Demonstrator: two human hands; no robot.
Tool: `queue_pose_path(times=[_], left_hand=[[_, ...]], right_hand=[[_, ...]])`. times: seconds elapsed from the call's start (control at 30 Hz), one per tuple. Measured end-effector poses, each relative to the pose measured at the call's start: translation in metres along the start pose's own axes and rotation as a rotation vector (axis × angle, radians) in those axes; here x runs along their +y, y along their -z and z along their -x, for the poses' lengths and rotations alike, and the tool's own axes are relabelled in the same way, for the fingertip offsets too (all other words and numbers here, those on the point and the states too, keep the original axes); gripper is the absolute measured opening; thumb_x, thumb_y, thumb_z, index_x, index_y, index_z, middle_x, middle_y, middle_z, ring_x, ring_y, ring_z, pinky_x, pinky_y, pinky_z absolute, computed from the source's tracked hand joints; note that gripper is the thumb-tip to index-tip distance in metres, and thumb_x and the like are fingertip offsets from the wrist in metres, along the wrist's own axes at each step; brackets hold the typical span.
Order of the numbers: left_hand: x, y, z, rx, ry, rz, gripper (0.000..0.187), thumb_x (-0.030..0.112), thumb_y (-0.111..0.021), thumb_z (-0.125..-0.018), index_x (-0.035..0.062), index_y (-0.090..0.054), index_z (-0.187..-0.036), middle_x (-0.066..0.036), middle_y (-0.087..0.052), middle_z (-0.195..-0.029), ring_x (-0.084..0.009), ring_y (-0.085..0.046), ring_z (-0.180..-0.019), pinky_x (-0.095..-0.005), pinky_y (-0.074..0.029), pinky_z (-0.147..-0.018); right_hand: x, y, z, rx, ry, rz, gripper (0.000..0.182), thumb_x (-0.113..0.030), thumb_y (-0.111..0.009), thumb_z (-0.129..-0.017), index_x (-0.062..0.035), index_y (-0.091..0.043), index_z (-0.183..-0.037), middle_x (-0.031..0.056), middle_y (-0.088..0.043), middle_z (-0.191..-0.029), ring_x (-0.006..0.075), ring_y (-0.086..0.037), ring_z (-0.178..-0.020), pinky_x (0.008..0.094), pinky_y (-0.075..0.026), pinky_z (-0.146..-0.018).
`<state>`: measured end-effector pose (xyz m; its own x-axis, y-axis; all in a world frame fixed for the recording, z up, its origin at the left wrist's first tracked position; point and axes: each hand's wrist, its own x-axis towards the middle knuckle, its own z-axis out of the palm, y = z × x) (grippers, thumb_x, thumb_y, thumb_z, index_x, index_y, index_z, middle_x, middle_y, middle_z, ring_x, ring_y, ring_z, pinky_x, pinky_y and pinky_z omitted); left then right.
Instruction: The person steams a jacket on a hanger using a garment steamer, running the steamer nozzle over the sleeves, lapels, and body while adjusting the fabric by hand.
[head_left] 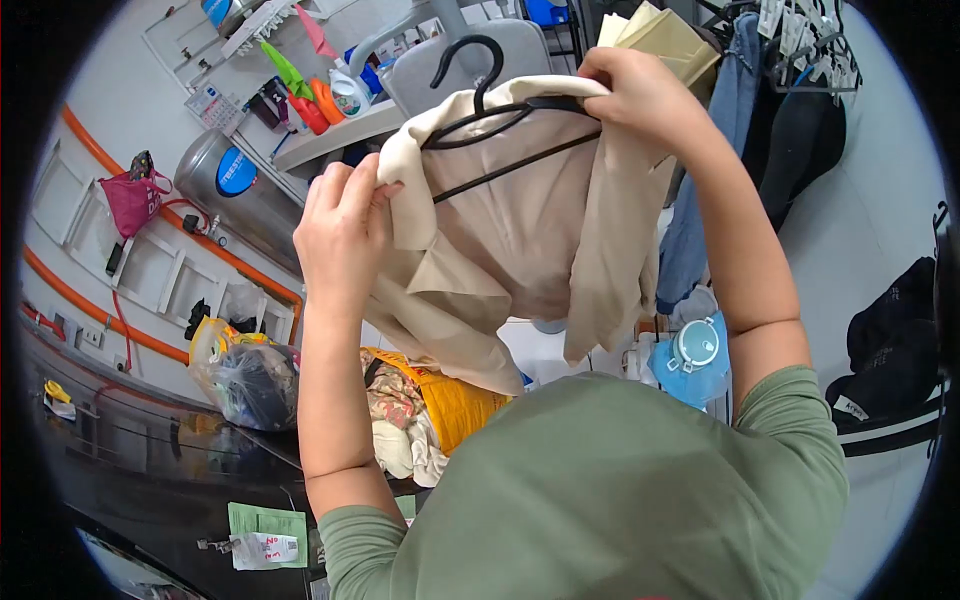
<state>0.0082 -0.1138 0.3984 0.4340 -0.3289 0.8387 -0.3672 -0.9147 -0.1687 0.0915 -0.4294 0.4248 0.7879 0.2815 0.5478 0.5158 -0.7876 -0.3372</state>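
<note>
A beige jacket [520,215] hangs open in front of me on a black plastic hanger [515,168], its hook pointing up and its lining facing me. On the left side my left hand [342,215] pinches the jacket's collar edge. Opposite it, my right hand [640,95] grips the collar near the hanger's right shoulder. Both front panels fall loosely below, with folds in the left one. What carries the hanger's hook, if anything, I cannot make out.
Below left, a yellow bag [460,405] holds bundled clothes. A clear-lidded blue container [695,345] stands right of the jacket. Garments on hangers [800,130] hang at upper right. Dark clothing [890,335] lies far right. A steel tank [235,190] and shelf with bottles [340,130] are behind.
</note>
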Motion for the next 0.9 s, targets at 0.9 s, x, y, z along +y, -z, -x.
queue_pose_path(times=[0.9], left_hand=[[-0.03, -0.005, 0.0, -0.016, -0.015, 0.32, 0.027, 0.011, -0.073, -0.083, 0.0056, -0.071, -0.109, -0.009, -0.058, -0.087, -0.0257, -0.061, -0.079, -0.035, -0.05, -0.07]], right_hand=[[-0.079, 0.035, -0.034, -0.146, 0.275, -0.536, 0.038, -0.031, -0.065, -0.097, 0.0019, -0.068, -0.116, 0.011, -0.074, -0.093, 0.0186, -0.067, -0.083, 0.0309, -0.052, -0.075]])
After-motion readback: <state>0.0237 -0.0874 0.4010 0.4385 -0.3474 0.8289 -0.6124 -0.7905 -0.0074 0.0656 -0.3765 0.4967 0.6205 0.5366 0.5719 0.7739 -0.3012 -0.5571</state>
